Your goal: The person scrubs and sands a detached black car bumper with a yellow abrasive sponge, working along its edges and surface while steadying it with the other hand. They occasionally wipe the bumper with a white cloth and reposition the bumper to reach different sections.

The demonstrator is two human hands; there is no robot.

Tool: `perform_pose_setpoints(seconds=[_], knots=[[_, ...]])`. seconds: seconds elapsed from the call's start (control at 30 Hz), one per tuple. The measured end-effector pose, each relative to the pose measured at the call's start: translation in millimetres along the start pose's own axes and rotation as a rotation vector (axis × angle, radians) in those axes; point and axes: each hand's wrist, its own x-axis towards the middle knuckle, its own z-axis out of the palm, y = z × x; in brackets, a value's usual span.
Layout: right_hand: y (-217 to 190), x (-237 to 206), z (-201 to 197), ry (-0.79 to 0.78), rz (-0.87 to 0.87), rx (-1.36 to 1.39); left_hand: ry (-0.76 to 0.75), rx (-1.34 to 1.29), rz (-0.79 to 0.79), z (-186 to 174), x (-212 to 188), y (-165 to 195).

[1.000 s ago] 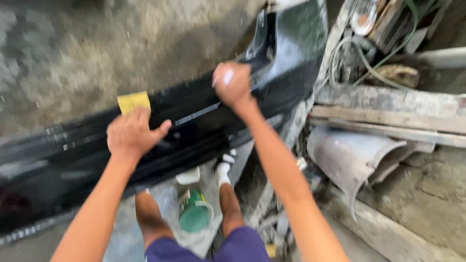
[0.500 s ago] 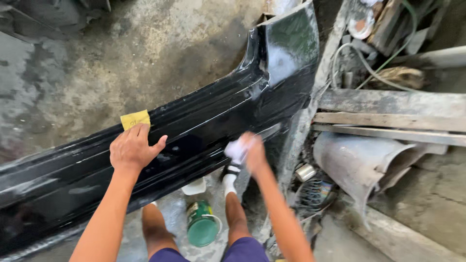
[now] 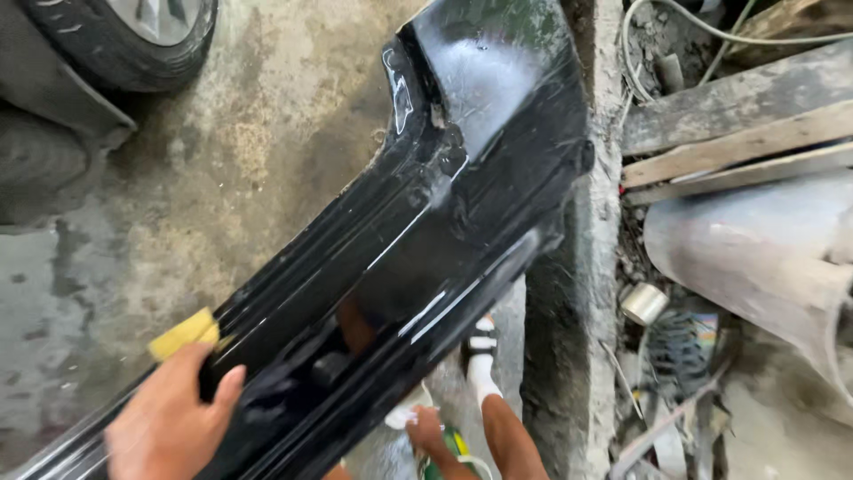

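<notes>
A long glossy black car bumper (image 3: 444, 222) runs slantwise from the lower left to the top middle, wet and shiny. My left hand (image 3: 169, 422) rests on its lower left end and presses a yellow sponge (image 3: 182, 333) against the upper edge. My right hand (image 3: 431, 436) is low under the bumper, at the bottom edge of the view, right over a green can (image 3: 455, 444). A small white thing (image 3: 404, 416) lies beside that hand; whether the hand holds it is unclear. My right foot in a white sandal (image 3: 481, 356) stands on the floor just beyond.
A car tyre (image 3: 133, 36) is at the top left on stained wet concrete (image 3: 222, 160). To the right are a concrete kerb (image 3: 569, 338), wooden planks (image 3: 737, 133), a grey curved metal panel (image 3: 755, 258), a small tin (image 3: 642, 304), wires and scrap.
My right hand has dropped from the bumper's face down to the green can. My view has tipped closer, and my left hand with the sponge now sits at the lower left.
</notes>
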Motion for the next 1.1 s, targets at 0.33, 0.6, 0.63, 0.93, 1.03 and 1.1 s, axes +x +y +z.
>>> perform_pose_setpoints(seconds=[0.33, 0.6, 0.63, 0.93, 1.03, 1.1], knots=[[49, 129, 68, 0.117, -0.131, 0.049, -0.018, -0.129, 0.284, 23, 7, -74], [67, 111, 44, 0.107, -0.144, 0.065, -0.032, -0.121, 0.185, 10, -16, -50], [68, 94, 37, 0.12, -0.141, 0.072, -0.058, -0.098, 0.191, 8, -16, -42], [-80, -40, -122, -0.067, -0.761, 0.225, -0.041, 0.02, 0.007, -20, -1, 8], [-159, -52, -202, -0.069, -0.838, 0.362, -0.037, 0.011, -0.003, -25, 0, 12], [-218, -45, -238, 0.138, -1.084, 0.228, -0.054, 0.015, -0.011, -23, 1, 11]])
